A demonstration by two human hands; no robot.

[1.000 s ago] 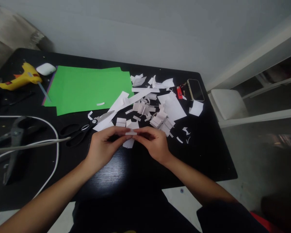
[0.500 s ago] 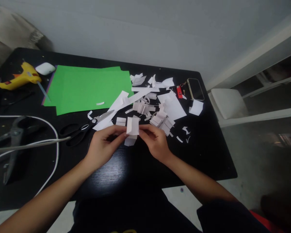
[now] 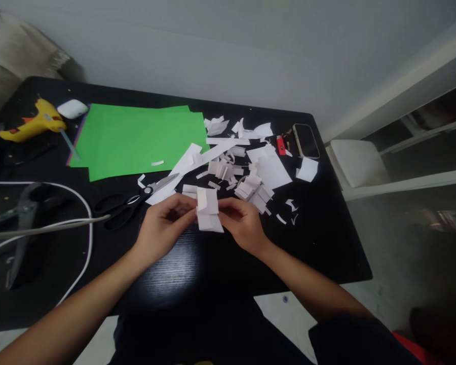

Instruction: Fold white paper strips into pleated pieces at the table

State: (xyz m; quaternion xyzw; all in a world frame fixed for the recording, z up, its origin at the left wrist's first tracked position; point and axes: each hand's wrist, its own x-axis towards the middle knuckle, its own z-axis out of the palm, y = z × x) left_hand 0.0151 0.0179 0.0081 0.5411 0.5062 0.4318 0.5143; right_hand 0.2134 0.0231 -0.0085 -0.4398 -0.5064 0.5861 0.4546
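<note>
A small folded piece of white paper (image 3: 209,208) is held up over the front of the black table, pinched from both sides. My left hand (image 3: 163,223) grips its left edge between thumb and fingers. On the opposite edge, my right hand (image 3: 243,224) pinches it the same way, its fingertips partly behind the paper. Just beyond the hands lie folded white paper pieces (image 3: 253,187) and loose scraps. Black-handled scissors (image 3: 137,197) rest left of the paper pile, blades partly over a white strip.
Green paper sheets (image 3: 140,137) lie at the back left beside a yellow glue gun (image 3: 38,121) and a white case (image 3: 72,108). A white cable (image 3: 90,228) loops at left near pliers (image 3: 25,218). At right are a red lighter (image 3: 280,145) and a phone (image 3: 306,141).
The lower flap of the folded paper has swung toward the right and shows more of its surface. Both hands stay in nearly the same place.
</note>
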